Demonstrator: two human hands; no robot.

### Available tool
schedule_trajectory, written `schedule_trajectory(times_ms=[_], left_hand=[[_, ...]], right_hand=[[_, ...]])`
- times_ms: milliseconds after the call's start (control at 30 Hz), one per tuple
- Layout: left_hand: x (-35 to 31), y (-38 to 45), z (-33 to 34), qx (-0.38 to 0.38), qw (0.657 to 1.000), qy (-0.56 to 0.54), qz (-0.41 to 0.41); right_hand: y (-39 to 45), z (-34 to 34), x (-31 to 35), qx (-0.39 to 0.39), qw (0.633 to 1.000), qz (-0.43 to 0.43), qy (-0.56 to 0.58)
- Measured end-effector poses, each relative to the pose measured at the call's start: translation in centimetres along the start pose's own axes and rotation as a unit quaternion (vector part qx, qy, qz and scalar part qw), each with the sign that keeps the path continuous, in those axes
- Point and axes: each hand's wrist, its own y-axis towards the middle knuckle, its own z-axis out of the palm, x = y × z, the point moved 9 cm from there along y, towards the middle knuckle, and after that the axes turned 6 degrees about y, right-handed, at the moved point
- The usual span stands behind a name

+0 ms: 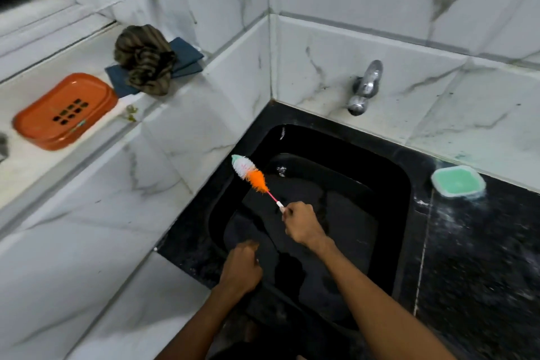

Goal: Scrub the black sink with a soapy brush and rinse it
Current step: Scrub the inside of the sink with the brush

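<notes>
While the right hand pinches the thin pink handle of the brush, its fingers curled tight round the end, the bristled head, white, green-tipped and orange, hangs over the left rim of the black sink. That sink sits sunk in the dark speckled table, jammed into a corner: marble-look tiled wall along its back edge, another tiled face hard against its left. Room to move lies to the right and toward the person. The left hand hovers at the near left edge of the basin, fingers curled into a loose fist, nothing visible in it. Two hands, one brush, one basin. One chrome tap juts from the back wall above the far rim, close to where the brush head could swing. One green square dish sits on the table at the basin's right, against the wall. Up on the left ledge: one orange soap tray, one crumpled striped cloth lying on folded blue cloths, well apart from the basin.
</notes>
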Motion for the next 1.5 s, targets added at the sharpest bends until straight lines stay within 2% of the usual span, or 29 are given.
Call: schedule_trajectory(times_ms=[100, 167, 300, 367, 567, 667, 767, 900, 967, 1133, 1200, 1367, 1433, 1500], left_hand=[[-0.1, -0.2, -0.2, 0.002, 1.0, -0.011, 0.01], [-0.5, -0.4, -0.7, -0.015, 0.999, -0.03, 0.011], [-0.2, -0.2, -0.4, -0.009, 0.998, -0.061, 0.003], [0.1, -0.2, -0.4, -0.002, 0.997, -0.073, -0.014], [0.3, 0.2, -0.3, 0.0, 0.997, -0.066, -0.028], [0.5, 0.3, -0.2, -0.012, 0.998, -0.054, -0.034], [0.2, 0.2, -0.2, -0.019, 0.998, -0.046, -0.03], [-0.3, 0.1, -0.6, -0.037, 0.998, -0.034, -0.04], [-0.6, 0.2, -0.8, -0.042, 0.998, -0.031, -0.042], [-0.7, 0.2, -1.0, -0.037, 0.998, -0.016, -0.049], [-0.7, 0.2, -1.0, -0.033, 0.998, -0.005, -0.055], [-0.9, 0.4, -0.6, -0.022, 0.997, 0.024, -0.066], [-0.7, 0.7, -0.5, -0.016, 0.997, 0.024, -0.071], [-0.5, 0.9, -0.4, -0.006, 0.997, 0.02, -0.074]], right_hand=[[0.7, 2.0, 1.1, 0.023, 0.996, -0.025, -0.083], [2.2, 1.9, 0.9, 0.024, 0.995, -0.01, -0.101], [6.2, -0.7, -0.2, -0.041, 0.996, 0.051, -0.066], [6.7, -1.1, -0.4, -0.051, 0.996, 0.057, -0.054], [2.1, 2.8, -0.8, 0.018, 0.977, -0.075, -0.198], [1.4, 1.8, -1.8, 0.038, 0.958, -0.106, -0.263], [4.5, -1.7, -1.2, -0.008, 0.952, -0.077, -0.296], [8.3, -5.9, 0.4, -0.083, 0.972, -0.008, -0.218], [7.9, -5.0, 1.5, -0.067, 0.97, -0.029, -0.231], [2.4, 0.1, 0.9, 0.046, 0.934, -0.127, -0.33], [1.9, -0.8, 0.5, 0.038, 0.92, -0.152, -0.359], [3.7, -5.6, 0.9, -0.034, 0.904, -0.196, -0.378], [4.1, -5.4, 1.7, -0.03, 0.895, -0.223, -0.385], [3.8, -3.4, 2.8, 0.007, 0.883, -0.252, -0.397]])
